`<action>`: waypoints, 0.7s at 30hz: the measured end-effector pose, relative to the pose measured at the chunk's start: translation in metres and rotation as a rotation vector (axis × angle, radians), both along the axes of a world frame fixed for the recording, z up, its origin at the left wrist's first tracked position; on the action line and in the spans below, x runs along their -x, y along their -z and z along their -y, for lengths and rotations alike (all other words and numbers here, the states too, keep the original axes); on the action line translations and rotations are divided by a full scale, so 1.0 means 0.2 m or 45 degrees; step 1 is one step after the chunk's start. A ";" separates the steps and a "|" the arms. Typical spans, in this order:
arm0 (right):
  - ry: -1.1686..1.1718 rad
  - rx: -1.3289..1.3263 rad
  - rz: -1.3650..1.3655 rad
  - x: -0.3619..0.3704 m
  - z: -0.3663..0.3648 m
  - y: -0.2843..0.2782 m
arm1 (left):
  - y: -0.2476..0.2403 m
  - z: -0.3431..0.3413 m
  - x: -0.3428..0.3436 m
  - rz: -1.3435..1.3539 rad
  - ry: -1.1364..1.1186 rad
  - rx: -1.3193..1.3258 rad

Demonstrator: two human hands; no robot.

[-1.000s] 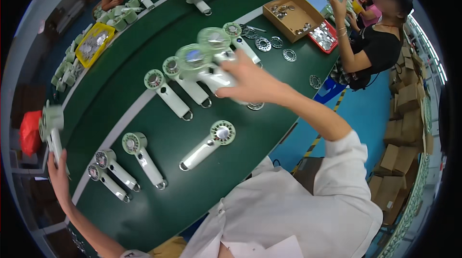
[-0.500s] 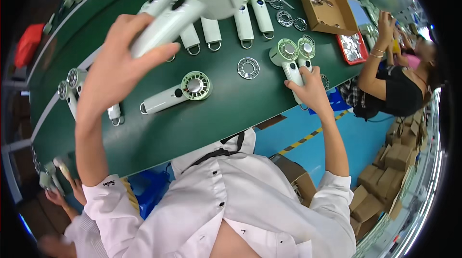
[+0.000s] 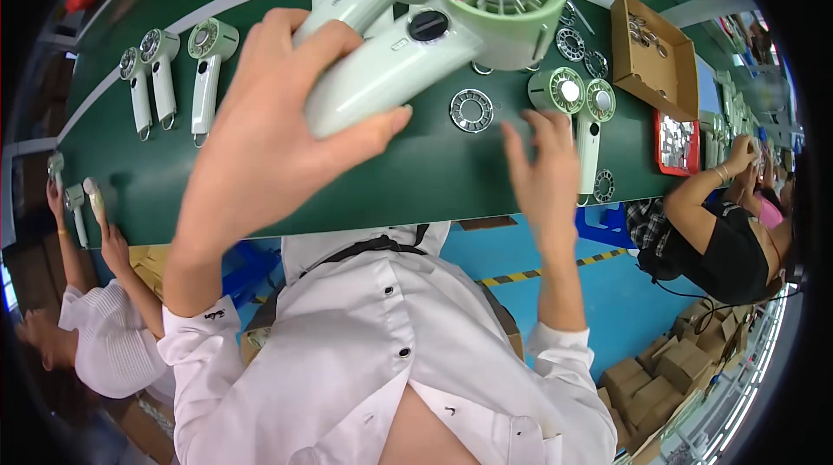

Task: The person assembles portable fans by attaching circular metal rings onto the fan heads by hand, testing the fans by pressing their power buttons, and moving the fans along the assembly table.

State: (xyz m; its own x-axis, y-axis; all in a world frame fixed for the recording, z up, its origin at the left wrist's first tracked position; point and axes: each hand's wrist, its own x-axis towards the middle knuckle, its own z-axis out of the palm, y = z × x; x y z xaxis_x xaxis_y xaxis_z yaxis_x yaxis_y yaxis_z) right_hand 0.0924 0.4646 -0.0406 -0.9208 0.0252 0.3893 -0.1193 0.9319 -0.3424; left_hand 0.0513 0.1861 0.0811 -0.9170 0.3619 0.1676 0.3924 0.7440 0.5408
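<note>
right hand (image 3: 551,174) shifted left, uncovering one fan handle (image 3: 588,154)

On counter (image 3: 382,192), three fans (image 3: 162,83) lay left, ring (image 3: 471,125) mid, two fans (image 3: 589,148) right; box (image 3: 655,99) stood behind tray (image 3: 659,146), farther right.

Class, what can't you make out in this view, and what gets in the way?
Head view: the farther white and green plastic fan in the left hand: round head cut off by the upper edge, partly covered by the nearer fan.
Head view: handle of the round pale green plastic fan, mostly hidden by the right hand; contact unclear.
Head view: silver metal pieces in the brown cardboard box; too small to count.
</note>
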 end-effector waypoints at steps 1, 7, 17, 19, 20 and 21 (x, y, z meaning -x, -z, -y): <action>-0.018 0.071 0.115 0.05 0.06 0.05 | 0.03 -0.02 -0.03 -0.079 0.001 -0.041; -0.332 0.283 0.054 0.08 -0.01 0.19 | 0.20 -0.20 -0.27 0.093 0.039 -0.123; 0.573 0.920 0.290 -0.42 -0.30 -0.13 | 0.61 -0.48 -0.34 0.128 -0.061 -0.139; 0.603 1.012 0.133 -0.43 -0.28 -0.14 | 0.68 -0.50 -0.33 0.125 -0.111 -0.088; 0.598 1.004 0.119 -0.44 -0.30 -0.14 | 0.71 -0.52 -0.33 0.069 -0.125 -0.041; 0.563 1.040 0.092 -0.43 -0.31 -0.14 | 0.73 -0.53 -0.32 0.012 -0.143 0.009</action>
